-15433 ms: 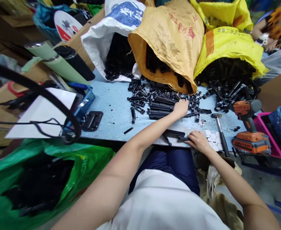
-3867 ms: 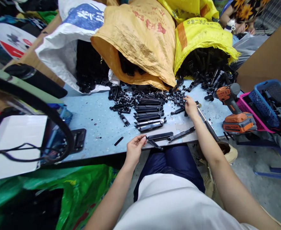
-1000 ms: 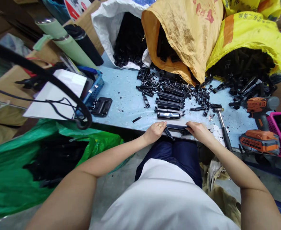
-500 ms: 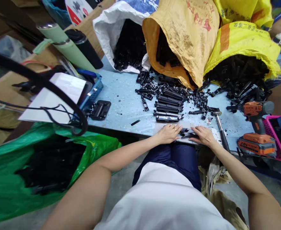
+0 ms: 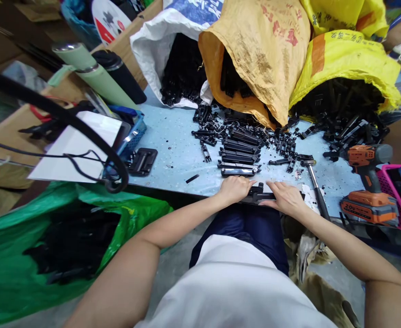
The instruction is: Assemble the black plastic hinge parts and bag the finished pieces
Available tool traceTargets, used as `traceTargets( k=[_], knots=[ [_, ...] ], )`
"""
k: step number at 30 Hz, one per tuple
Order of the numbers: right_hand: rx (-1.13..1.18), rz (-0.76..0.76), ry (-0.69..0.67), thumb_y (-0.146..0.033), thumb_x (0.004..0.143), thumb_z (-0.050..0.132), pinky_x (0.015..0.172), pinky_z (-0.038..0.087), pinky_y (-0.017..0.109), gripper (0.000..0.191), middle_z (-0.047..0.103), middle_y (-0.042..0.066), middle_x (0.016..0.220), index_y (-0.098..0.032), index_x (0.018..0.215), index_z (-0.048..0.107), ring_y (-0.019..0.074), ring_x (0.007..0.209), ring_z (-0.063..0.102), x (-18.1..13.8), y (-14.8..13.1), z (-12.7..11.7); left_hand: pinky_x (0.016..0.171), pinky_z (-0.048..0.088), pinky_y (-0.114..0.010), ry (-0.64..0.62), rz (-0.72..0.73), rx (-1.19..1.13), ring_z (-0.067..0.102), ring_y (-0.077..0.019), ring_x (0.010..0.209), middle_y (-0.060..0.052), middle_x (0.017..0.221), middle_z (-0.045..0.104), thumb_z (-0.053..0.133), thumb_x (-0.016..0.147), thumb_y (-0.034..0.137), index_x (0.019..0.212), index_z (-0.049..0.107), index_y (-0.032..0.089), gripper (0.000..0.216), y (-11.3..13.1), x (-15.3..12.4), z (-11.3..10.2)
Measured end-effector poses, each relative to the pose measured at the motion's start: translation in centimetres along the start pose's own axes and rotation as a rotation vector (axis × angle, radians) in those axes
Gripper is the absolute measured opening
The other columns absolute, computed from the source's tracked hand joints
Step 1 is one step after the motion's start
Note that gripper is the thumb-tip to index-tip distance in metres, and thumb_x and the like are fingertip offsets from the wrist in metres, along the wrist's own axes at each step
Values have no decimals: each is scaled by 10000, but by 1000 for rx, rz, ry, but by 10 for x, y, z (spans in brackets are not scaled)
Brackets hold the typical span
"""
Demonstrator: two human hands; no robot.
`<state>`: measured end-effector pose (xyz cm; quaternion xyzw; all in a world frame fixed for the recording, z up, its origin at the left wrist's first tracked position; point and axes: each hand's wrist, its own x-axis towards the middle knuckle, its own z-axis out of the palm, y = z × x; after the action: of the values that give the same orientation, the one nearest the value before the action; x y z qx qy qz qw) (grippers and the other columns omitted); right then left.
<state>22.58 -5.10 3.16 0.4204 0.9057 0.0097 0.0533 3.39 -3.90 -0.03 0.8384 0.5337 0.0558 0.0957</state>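
Note:
At the near edge of the bench, a black bracket-like part lies between my two hands. Curled fingers of my left hand close on its left end. My right hand grips the other end, fingers over the top and thumb along the near side; the palm hides much of that end. Just beyond the hands, several long black assembled parts lie in a row. A hammer rests to the right of my right hand, its handle toward me.
Small black fittings are heaped before white, orange and yellow sacks. An orange cordless drill stands at right beside a pink basket. A green sack sits at lower left, below a dark curved bar.
The black part between my hands has turned and now shows more of its length. My left fingers, flatter before, have curled in; my right hand has shifted slightly down and left.

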Motion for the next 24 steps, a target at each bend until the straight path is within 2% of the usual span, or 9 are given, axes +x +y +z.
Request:
traceTargets(
  k=[2,4,9,13,16,20,24],
  knots=[
    [-28,-67,46,-570,786,517,656,351,310,536,593,151,932,-98,1037,547,245,814,533,7,-5,-2,531,425,-250,-6,-13,12,648,-204,658,-143,739,687,301,925,411,793,689,84,524,3,-1,-3],
    [-23,-169,48,-499,772,575,693,352,326,477,582,146,910,-91,1017,547,243,808,513,13,-6,-1,539,432,-244,-9,-8,9,652,-201,670,-140,755,691,291,927,411,797,692,89,531,4,-2,-7],
    [19,-298,92,-438,790,558,671,360,334,447,565,136,844,-54,1018,538,235,766,486,18,1,9,571,451,-257,-51,-37,-10,657,-210,700,-141,762,693,289,928,405,801,700,94,530,4,-4,-10],
    [54,-337,118,-435,805,535,665,383,340,458,569,137,840,-46,1046,528,234,767,494,20,5,19,592,457,-261,-85,-71,-20,659,-215,735,-143,781,694,286,930,394,832,700,97,518,4,-4,-8],
    [59,-302,139,-418,807,536,680,406,351,470,579,156,908,-51,1100,505,242,806,514,19,6,22,599,458,-260,-89,-100,-27,660,-217,753,-149,819,693,275,933,388,871,694,95,514,4,-1,-10],
    [38,-169,151,-358,824,526,704,434,336,478,570,179,1051,-67,1195,447,247,890,543,13,4,17,621,465,-276,-115,-134,-49,660,-228,764,-151,838,690,251,937,386,887,691,95,529,4,1,-16],
    [35,-48,-34,-353,813,548,600,433,280,452,579,138,1037,-111,1183,453,211,786,590,12,-7,3,632,467,-274,-121,-150,-64,659,-226,770,-149,817,689,259,933,402,876,689,93,532,7,1,-17]
  ],
)
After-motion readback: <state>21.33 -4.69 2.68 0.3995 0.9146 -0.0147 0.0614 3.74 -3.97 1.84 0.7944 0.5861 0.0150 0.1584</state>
